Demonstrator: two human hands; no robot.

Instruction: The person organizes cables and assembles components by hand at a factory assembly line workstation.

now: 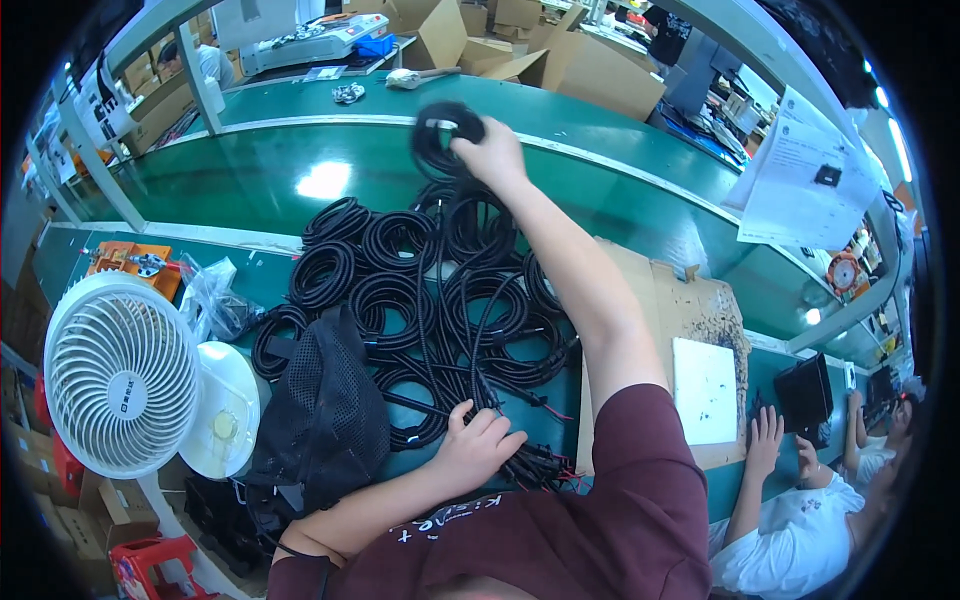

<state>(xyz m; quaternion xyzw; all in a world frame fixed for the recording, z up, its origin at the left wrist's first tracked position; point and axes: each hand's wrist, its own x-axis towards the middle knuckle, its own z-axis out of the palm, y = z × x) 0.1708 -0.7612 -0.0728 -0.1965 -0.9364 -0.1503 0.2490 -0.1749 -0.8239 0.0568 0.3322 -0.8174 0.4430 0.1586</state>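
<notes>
My right hand [492,157] grips a coil of black cable [432,150], blurred by motion, at the far side of the table. It is held above the far end of a heap of coiled black cables [388,305]. My left hand [476,447] lies at the near side of the heap, fingers apart and slightly bent, touching or just over the cable ends. Next to it, several loose cable ends [540,462] with thin red wires lie bunched together. A black mesh bag [325,405] rests against the heap's left side, beside my left forearm.
A white fan [125,380] stands at the left, near an orange fixture [130,262] and a clear plastic bag [218,300]. Flattened cardboard [640,290] with a white board [704,390] lies at the right. Another person's hands [766,440] are beyond it. Raised green shelving [290,165] runs behind.
</notes>
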